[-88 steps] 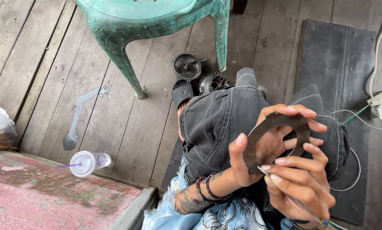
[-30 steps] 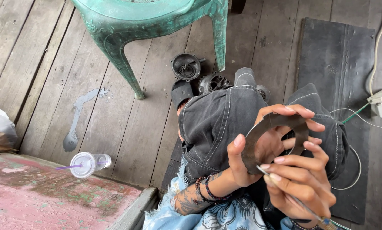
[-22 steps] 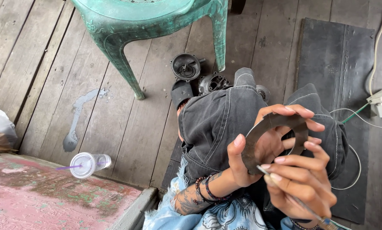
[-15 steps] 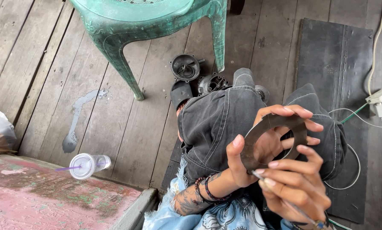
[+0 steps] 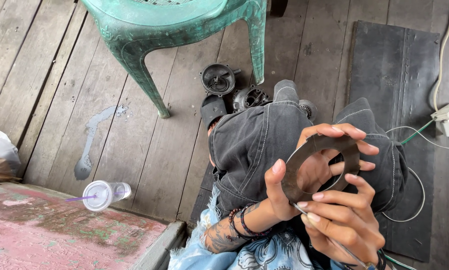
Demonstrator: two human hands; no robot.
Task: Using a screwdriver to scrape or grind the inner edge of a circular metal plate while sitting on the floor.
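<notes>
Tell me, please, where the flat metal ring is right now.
The flat metal ring sits lower right in the head view, held in the left hand above the knees, right hand just below.

Soft, even daylight fills the head view, bright enough to read the grain of the wooden floor [image 5: 59, 90], with no hard glare and only a faint sheen on the grey metal ring [image 5: 320, 167]. Shadows are weak and diffuse, pooling darkest under the green plastic chair [image 5: 174, 30] and between the person's knees. Focus is sharp across most of the frame, with slight softness on the right hand [image 5: 349, 220] at the lower edge and mild wide-angle bending of the floorboards toward the corners.
</notes>
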